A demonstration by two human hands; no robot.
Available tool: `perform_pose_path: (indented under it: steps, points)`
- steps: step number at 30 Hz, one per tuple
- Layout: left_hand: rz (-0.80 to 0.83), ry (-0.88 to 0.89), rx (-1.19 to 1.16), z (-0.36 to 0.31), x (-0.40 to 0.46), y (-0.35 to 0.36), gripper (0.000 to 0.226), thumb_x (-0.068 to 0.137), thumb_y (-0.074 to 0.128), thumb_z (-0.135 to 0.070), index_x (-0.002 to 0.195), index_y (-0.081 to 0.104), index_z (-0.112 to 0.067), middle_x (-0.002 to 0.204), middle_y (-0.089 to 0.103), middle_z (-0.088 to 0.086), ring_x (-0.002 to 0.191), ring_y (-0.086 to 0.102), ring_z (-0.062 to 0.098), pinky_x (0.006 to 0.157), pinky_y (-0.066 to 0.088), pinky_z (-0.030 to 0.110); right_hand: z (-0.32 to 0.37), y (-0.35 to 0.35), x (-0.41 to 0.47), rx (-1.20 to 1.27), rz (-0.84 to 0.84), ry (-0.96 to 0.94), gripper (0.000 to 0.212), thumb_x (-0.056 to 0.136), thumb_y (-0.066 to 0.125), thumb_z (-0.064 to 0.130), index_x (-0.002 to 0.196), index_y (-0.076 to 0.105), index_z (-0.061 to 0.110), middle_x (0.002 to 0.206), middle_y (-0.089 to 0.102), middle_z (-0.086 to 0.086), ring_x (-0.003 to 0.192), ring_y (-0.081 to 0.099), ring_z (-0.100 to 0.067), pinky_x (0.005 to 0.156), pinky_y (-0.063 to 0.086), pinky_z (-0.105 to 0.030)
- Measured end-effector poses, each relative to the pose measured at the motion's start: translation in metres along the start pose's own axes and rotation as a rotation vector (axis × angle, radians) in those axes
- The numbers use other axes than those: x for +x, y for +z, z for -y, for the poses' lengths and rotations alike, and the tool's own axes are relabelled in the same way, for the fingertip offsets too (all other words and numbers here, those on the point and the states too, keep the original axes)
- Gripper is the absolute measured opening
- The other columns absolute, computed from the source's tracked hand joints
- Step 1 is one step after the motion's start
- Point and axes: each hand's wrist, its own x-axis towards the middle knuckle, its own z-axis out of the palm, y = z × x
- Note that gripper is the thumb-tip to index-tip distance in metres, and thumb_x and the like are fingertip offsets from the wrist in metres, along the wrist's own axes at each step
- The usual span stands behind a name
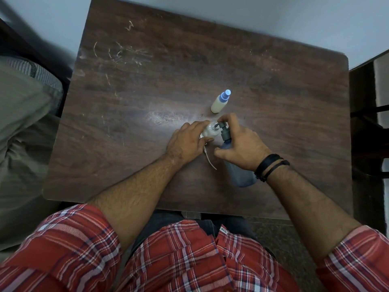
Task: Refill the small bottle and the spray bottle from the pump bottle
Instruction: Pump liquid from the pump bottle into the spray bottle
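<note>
The pump bottle [240, 171] (blue, with a grey pump top) is held by the right hand [242, 147], with fingers curled over the pump head and the thumb against the bottle's side. Just left of the pump bottle, the small bottle [210, 130] is gripped by the left hand [189, 142], its open mouth right under the pump's spout. A thin white tube [209, 160] is seen lying on the brown surface [147, 81] between the two hands. Behind the pump bottle, a little apart, the spray bottle [220, 102] is stood upright with its blue cap on
</note>
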Motion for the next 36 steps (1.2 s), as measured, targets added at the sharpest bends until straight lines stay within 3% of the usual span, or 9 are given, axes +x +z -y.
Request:
perform_pose_path:
  steps: [3,6,14,18,26,31,36]
  points:
    - [-0.006,-0.001,0.004,0.0002,0.0007,0.0007,0.053,0.096,0.055,-0.044,0.145,0.045,-0.025,0.14,0.056,-0.006,0.111,0.053,0.022,0.094,0.048,0.048,0.0014,-0.0003,-0.0004,-0.022,-0.008,-0.005,0.068,0.075,0.072,0.032,0.133,0.037,0.024,0.075,0.044,0.021,0.069,0.05,-0.011,0.069,0.036,-0.026]
    - [-0.002,-0.002,0.008,0.0002,0.0007,0.0007,0.053,0.096,0.055,-0.043,0.145,0.045,-0.025,0.14,0.055,-0.007,0.111,0.053,0.022,0.094,0.048,0.048,0.0004,0.0009,-0.0015,-0.024,-0.006,-0.009,0.069,0.074,0.072,0.031,0.133,0.037,0.025,0.074,0.044,0.02,0.066,0.048,-0.004,0.068,0.036,-0.026]
    - [-0.003,0.0,0.009,-0.0003,-0.0001,0.0001,0.052,0.096,0.055,-0.044,0.144,0.046,-0.026,0.14,0.055,-0.008,0.111,0.053,0.021,0.094,0.047,0.047,-0.003,0.0015,-0.0002,-0.005,0.016,-0.001,0.058,0.075,0.072,0.031,0.121,0.038,0.022,0.074,0.047,0.015,0.066,0.05,-0.004,0.064,0.036,-0.028]
    - [-0.006,-0.004,0.009,-0.0014,-0.0005,0.0001,0.052,0.097,0.055,-0.044,0.145,0.045,-0.026,0.14,0.055,-0.007,0.112,0.053,0.021,0.095,0.047,0.045,-0.0005,0.0008,0.0014,-0.012,0.001,0.002,0.065,0.075,0.072,0.033,0.129,0.038,0.023,0.079,0.048,0.017,0.072,0.053,-0.015,0.069,0.037,-0.028]
    - [-0.011,-0.003,0.02,-0.001,0.001,-0.0015,0.053,0.097,0.054,-0.046,0.145,0.045,-0.026,0.139,0.056,-0.006,0.112,0.053,0.022,0.096,0.046,0.046,-0.0018,0.0003,-0.0021,-0.024,0.016,-0.006,0.072,0.074,0.072,0.031,0.135,0.034,0.026,0.088,0.054,0.01,0.075,0.056,-0.016,0.068,0.039,-0.027]
    - [-0.006,-0.006,0.026,-0.0015,0.0006,-0.0006,0.052,0.097,0.054,-0.046,0.144,0.045,-0.027,0.139,0.056,-0.007,0.112,0.053,0.021,0.095,0.047,0.045,-0.0026,-0.0005,-0.0007,-0.001,0.032,0.0,0.061,0.075,0.072,0.028,0.124,0.037,0.023,0.075,0.05,0.013,0.066,0.052,-0.006,0.061,0.038,-0.028]
    - [-0.005,0.0,0.025,-0.0015,-0.0002,-0.0003,0.052,0.097,0.054,-0.045,0.145,0.045,-0.026,0.139,0.056,-0.006,0.11,0.053,0.021,0.095,0.046,0.045,-0.002,0.0,0.0006,0.004,0.038,0.002,0.063,0.075,0.072,0.031,0.126,0.036,0.024,0.079,0.05,0.015,0.069,0.053,-0.008,0.065,0.038,-0.028]
